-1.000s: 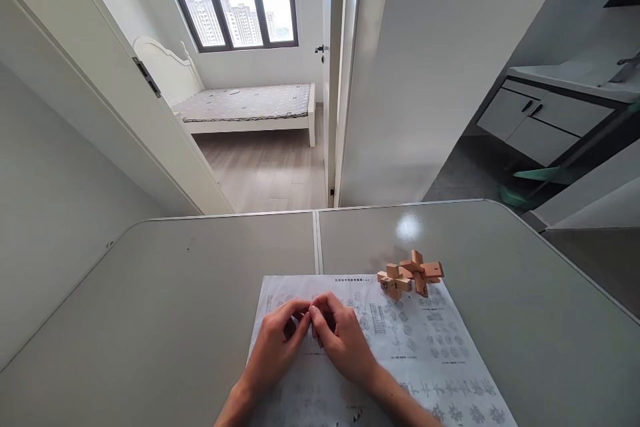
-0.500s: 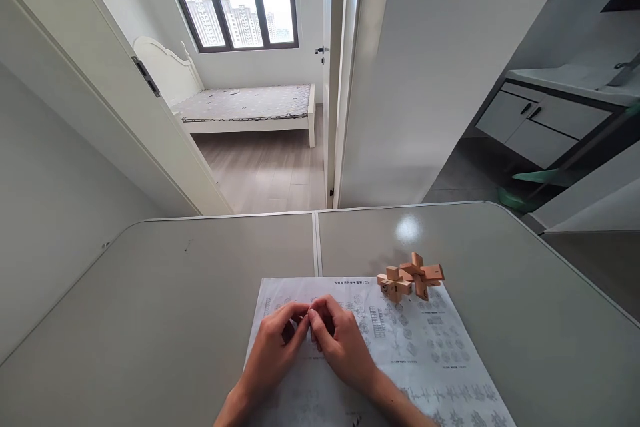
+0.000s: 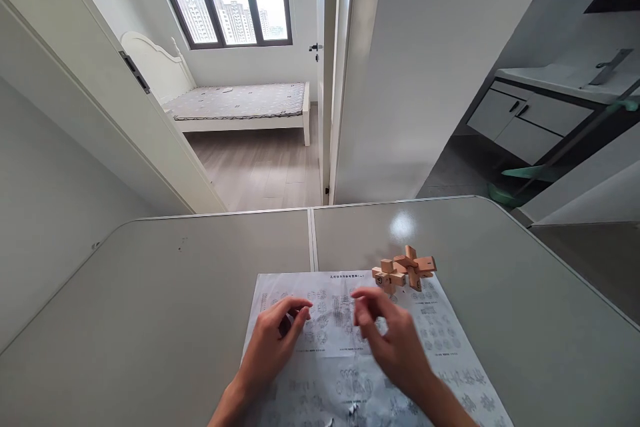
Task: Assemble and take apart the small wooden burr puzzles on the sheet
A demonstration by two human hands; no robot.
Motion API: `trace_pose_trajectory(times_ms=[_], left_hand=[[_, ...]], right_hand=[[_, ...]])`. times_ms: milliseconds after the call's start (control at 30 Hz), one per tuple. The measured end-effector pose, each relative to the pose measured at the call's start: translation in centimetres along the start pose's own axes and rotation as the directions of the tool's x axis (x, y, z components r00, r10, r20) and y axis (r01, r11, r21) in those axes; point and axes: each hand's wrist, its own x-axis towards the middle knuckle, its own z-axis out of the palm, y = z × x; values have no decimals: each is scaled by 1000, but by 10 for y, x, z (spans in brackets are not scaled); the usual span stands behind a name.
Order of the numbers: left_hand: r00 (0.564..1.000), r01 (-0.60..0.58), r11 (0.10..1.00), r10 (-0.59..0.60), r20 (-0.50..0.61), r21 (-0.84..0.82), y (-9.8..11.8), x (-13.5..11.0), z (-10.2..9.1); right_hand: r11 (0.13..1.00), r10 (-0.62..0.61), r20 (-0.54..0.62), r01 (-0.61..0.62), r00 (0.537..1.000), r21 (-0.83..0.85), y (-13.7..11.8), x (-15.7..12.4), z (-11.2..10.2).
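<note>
My left hand (image 3: 275, 333) rests over the left part of a large printed sheet (image 3: 320, 367). Its fingers are curled, with thumb and forefinger tips close together, and no object shows between them. Over the middle of the sheet is my right hand (image 3: 393, 333), fingers bent and apart, holding nothing that I can see. Beyond it, at the sheet's far right corner, stand two interlocking wooden puzzles: a paler one (image 3: 389, 278) with dark marks on its bars, and a redder one (image 3: 413, 268) just behind. Neither hand touches them. Small diagrams cover the sheet.
The grey table (image 3: 165, 307) has a pale seam (image 3: 311, 240) down its middle and a rounded light edge. Past it are an open doorway, a bed (image 3: 240, 103) under a window, and a white wall. A washbasin cabinet (image 3: 540, 113) stands at far right.
My hands were together at the fingertips and are now apart. The right one has moved right, and its fingers have opened. The view has shifted slightly; both puzzles stay on the sheet.
</note>
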Motion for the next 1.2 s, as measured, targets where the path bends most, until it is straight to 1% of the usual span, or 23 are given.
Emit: trace_pose_trajectory(times_ms=[33, 67, 100, 133, 167, 233, 267, 333, 400, 467, 500, 533, 600, 667, 733, 767, 833, 900, 933, 1000, 1067, 1133, 1200], left_hand=[[1000, 1, 1000, -1, -2, -2, 0, 0, 0], [1000, 2, 1000, -2, -3, -5, 0, 0, 0], [1000, 5, 1000, -5, -1, -10, 0, 0, 0], [1000, 8, 1000, -8, 2, -14, 0, 0, 0], [1000, 11, 1000, -11, 5, -17, 0, 0, 1], [1000, 13, 1000, -13, 10, -21, -1, 0, 1], [1000, 12, 1000, -12, 12, -21, -2, 0, 1], [1000, 13, 1000, -12, 14, -18, -2, 0, 1], [1000, 20, 1000, -20, 16, -16, -1, 0, 1], [999, 28, 999, -27, 18, -17, 0, -1, 1], [999, 29, 999, -29, 20, -18, 0, -1, 1], [999, 29, 999, -28, 19, -19, 0, -1, 1], [1000, 22, 1000, -22, 16, -16, 0, -1, 0], [1000, 12, 1000, -11, 12, -7, -1, -1, 1], [1000, -4, 1000, 4, 11, 2, -2, -1, 1], [1000, -15, 1000, 15, 9, 8, -2, -1, 2], [999, -51, 998, 51, -12, 26, -3, -2, 3], [992, -113, 992, 116, -53, 52, -3, -3, 3], [985, -151, 986, 156, -74, 69, -3, -4, 4], [968, -218, 970, 229, -105, 109, -4, -6, 3], [955, -255, 958, 271, -121, 134, -6, -9, 3], [950, -272, 955, 287, -123, 120, -7, -11, 2], [951, -280, 957, 288, -112, 76, -9, -13, 1]], right_hand=[[997, 2, -101, -9, 995, -76, 2, 0, -18], [984, 28, -233, -68, 972, -164, 3, 2, -36], [959, 46, -359, -142, 932, -246, 6, 5, -53], [928, 57, -440, -210, 896, -307, 9, 8, -70], [897, 79, -474, -270, 877, -350, 12, 12, -85], [830, 157, -453, -366, 877, -421, 22, 20, -107], [795, 192, -441, -402, 877, -454, 27, 24, -115], [731, 255, -425, -461, 868, -503, 38, 30, -123], [711, 320, -348, -466, 881, -527, 48, 33, -125], [726, 334, -282, -436, 899, -531, 54, 36, -123], [742, 321, -267, -416, 909, -525, 56, 37, -122], [760, 298, -267, -397, 916, -514, 56, 39, -121], [795, 242, -304, -368, 921, -483, 52, 41, -120], [821, 194, -367, -356, 910, -446, 43, 41, -120], [846, 177, -434, -362, 884, -392, 29, 40, -118], [867, 172, -460, -355, 871, -349, 21, 39, -116], [930, 206, -462, -320, 862, -181, 7, 36, -107], [963, 265, -379, -260, 887, 64, -4, 32, -92], [955, 279, -309, -230, 909, 186, -7, 30, -82], [893, 300, -138, -227, 944, 388, -12, 26, -58], [839, 308, 24, -284, 951, 465, -15, 23, -32], [808, 301, 134, -327, 944, 491, -18, 20, -8], [794, 290, 211, -358, 933, 492, -20, 17, 11]])
